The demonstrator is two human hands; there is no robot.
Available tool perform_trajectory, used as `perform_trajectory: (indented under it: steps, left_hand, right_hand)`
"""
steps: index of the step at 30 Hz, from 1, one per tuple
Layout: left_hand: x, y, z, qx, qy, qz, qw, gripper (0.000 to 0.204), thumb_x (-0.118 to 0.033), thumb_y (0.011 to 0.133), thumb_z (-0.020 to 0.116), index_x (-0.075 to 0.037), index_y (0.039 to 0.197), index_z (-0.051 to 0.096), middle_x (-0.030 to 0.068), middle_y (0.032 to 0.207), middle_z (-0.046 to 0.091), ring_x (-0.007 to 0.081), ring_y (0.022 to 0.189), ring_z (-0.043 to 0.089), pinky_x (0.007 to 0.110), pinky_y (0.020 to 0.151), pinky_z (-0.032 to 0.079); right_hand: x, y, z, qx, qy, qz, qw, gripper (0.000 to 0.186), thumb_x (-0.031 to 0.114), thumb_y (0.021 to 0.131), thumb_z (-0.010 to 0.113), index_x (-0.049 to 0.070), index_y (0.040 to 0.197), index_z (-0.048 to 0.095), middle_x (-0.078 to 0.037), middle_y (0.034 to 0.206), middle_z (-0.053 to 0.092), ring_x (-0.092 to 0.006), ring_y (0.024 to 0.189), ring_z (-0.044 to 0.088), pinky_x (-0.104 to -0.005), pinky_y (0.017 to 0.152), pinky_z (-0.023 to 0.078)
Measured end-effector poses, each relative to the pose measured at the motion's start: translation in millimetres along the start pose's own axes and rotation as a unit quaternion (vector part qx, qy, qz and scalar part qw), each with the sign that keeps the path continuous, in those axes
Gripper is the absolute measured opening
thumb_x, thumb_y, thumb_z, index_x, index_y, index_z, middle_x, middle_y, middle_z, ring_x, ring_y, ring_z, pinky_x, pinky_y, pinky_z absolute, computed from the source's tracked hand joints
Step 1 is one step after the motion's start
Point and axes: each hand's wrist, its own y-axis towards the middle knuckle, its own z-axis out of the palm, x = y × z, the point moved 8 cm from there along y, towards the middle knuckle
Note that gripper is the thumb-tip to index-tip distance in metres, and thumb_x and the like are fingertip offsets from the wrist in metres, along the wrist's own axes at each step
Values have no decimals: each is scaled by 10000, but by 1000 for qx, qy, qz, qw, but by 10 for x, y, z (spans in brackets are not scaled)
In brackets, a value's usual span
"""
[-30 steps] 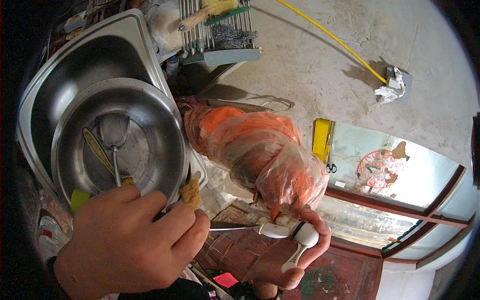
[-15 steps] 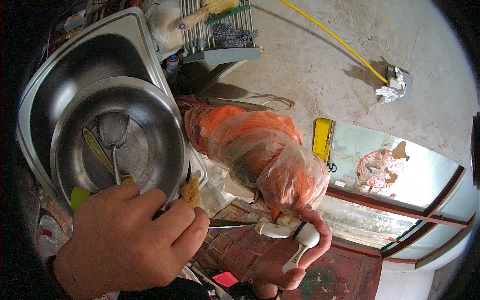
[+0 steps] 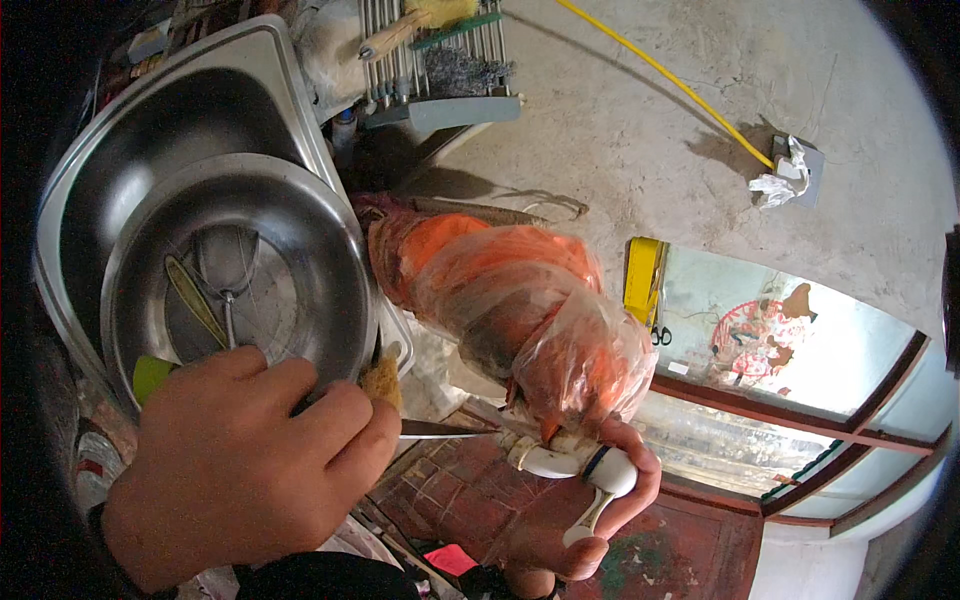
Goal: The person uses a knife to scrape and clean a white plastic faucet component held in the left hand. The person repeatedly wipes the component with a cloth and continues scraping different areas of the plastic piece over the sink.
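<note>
My left hand (image 3: 240, 460) is closed in a fist round a knife, its back towards me. The thin knife blade (image 3: 440, 430) points right from the fist; its tip is close to a white plastic tap (image 3: 545, 461), and I cannot tell if they touch. A green thing (image 3: 150, 378) shows at the fist's far left side; whether it is held is unclear. My right hand (image 3: 600, 500) is closed round the tap, fingers behind it and thumb below its lever. Above the tap is a thick bundle (image 3: 510, 290) of orange material wrapped in clear plastic.
A steel basin (image 3: 240, 172) stands in the steel sink (image 3: 285, 60), with a wire strainer (image 3: 228, 290) and a greenish-yellow handle (image 3: 190, 295) inside. A yellow sponge (image 3: 382, 384) sits by its rim. A rack (image 3: 440, 112) holds brushes. A yellow cord (image 3: 660, 70) runs along the wall.
My left hand has shifted slightly left and up, drawing the knife blade back from the tap's end. My right hand and the tap have barely moved.
</note>
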Motion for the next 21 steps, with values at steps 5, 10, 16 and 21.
perform_trajectory:
  steps: [5, 10, 16, 21]
  left_hand:
    - [-38, 35, -96, -34, -16, 19, 999, 246, -213, 638, 590, -120, 866, 605, -1, 699, 496, 156, 578, 520, 310, 481, 421]
    - [-52, 35, -81, -23, -20, 33, 999, 246, -212, 633, 595, -121, 861, 605, -1, 702, 494, 152, 570, 510, 302, 483, 418]
    - [-37, 36, -69, -23, -18, 33, 999, 246, -210, 628, 598, -123, 858, 608, -1, 690, 483, 147, 563, 501, 297, 479, 412]
    - [-34, 54, -70, -17, -26, 34, 999, 236, -209, 626, 600, -120, 844, 612, -2, 676, 469, 147, 559, 497, 297, 473, 405]
  right_hand:
    - [12, 15, 29, 14, -1, -6, 1000, 824, 661, 711, 494, 19, 1214, 383, -192, 1132, 478, -308, 1074, 451, -453, 967, 313]
    - [39, 15, 75, -9, 2, 10, 1000, 832, 667, 707, 497, 17, 1213, 381, -192, 1133, 480, -309, 1072, 454, -454, 963, 318]
    - [56, 22, 91, -14, -10, 10, 1000, 830, 669, 714, 489, 10, 1208, 382, -193, 1128, 480, -312, 1070, 453, -452, 953, 327]
    - [62, 20, 75, -18, -13, 3, 1000, 828, 669, 717, 481, 9, 1206, 383, -195, 1125, 480, -308, 1072, 450, -447, 961, 316]
